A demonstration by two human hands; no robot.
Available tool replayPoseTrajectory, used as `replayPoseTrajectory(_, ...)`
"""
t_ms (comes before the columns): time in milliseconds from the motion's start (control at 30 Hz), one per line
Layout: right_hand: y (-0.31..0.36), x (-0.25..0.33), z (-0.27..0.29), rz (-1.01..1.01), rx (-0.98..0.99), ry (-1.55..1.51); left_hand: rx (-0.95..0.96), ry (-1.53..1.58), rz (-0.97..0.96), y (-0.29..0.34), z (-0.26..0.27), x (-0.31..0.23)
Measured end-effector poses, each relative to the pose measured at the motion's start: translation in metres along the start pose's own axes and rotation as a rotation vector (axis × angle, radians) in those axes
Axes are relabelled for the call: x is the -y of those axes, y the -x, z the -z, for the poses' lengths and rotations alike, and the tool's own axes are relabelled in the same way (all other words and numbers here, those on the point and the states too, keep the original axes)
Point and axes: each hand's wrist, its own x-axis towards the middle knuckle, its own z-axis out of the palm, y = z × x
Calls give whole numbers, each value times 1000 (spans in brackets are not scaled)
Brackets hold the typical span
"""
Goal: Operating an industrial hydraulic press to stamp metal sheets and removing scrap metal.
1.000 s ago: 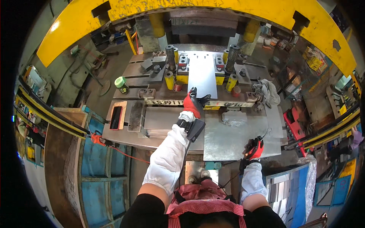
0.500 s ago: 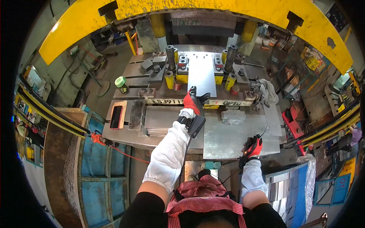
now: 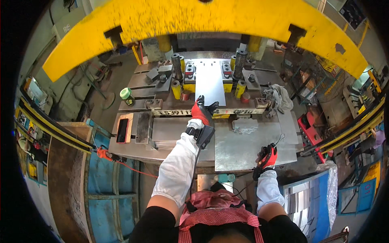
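Observation:
My left hand, in a red and black glove with a white sleeve, is at the near edge of a bright flat metal sheet. Its fingers are spread apart, with the tips against that edge. The sheet lies between the posts of a die set. My right hand, gloved alike, is curled over a wide flat metal plate at the near right. A thin wire hook sticks out from its fingers; the grip itself is partly hidden.
A yellow beam arches across the far side. Left on the bench are a green-capped jar, a phone and a sheet stack. Small pieces lie ahead of my right hand. A grey rag lies farther right.
The whole view has shifted slightly, and the yellow beam fills more of its top. Both hands keep nearly the same places relative to the sheet and the plate.

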Motion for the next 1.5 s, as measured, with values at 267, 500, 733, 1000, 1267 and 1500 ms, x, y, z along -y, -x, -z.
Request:
replayPoseTrajectory(267, 0, -2, 2, 68, -22, 74, 80, 50, 7, 0, 6, 4)
replayPoseTrajectory(500, -2, -1, 3, 77, -10, -12, 254, -76, 4, -15, 19, 6)
replayPoseTrajectory(733, 5, 1, -1, 58, -36, -13, 10, 116, 290, -17, 14, -3)
replayPoseTrajectory(1000, -10, -8, 12, 80, 8, 2, 84, -7, -52, -2, 4, 3)
replayPoseTrajectory(1267, -9, 10, 3, 46, 171, 60, 89, -132, -25, -2, -5, -2)
replayPoseTrajectory(1500, 50, 40, 37, -124, 510, -125, 46, -33, -58, 8, -14, 2)
